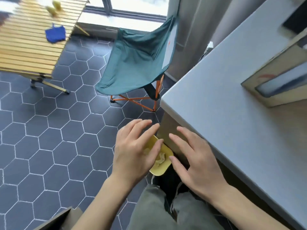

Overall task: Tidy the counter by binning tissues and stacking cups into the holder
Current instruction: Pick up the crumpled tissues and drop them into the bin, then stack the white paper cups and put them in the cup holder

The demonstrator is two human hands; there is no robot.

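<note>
Your left hand (pixel 132 151) is spread open, palm down, fingers loosely extended, above a small yellow bin (pixel 163 163) on the floor. It grips nothing; its fingertips overlap the bin's left rim. Your right hand (pixel 194 160) is also open with fingers splayed and holds nothing, hovering just to the right of the bin, in front of the counter's side panel.

The bin stands on the dark hexagon-tiled floor (pixel 49 138), tucked against the near left corner of the grey counter (pixel 224 97). Inside it lies a crumpled tissue (pixel 160 157), pale and partly hidden by your left hand.

On the counter, towards its right edge, sits a cardboard box (pixel 279 80), blurred. A dark flat object (pixel 295 22) lies near the far right corner, too blurred to identify.

Beyond the bin stands a teal folding camp chair (pixel 139 60) with orange legs. Further left is a slatted wooden table (pixel 33 39) carrying a blue cloth item (pixel 55 34) and blurred yellow objects (pixel 53 7).
</note>
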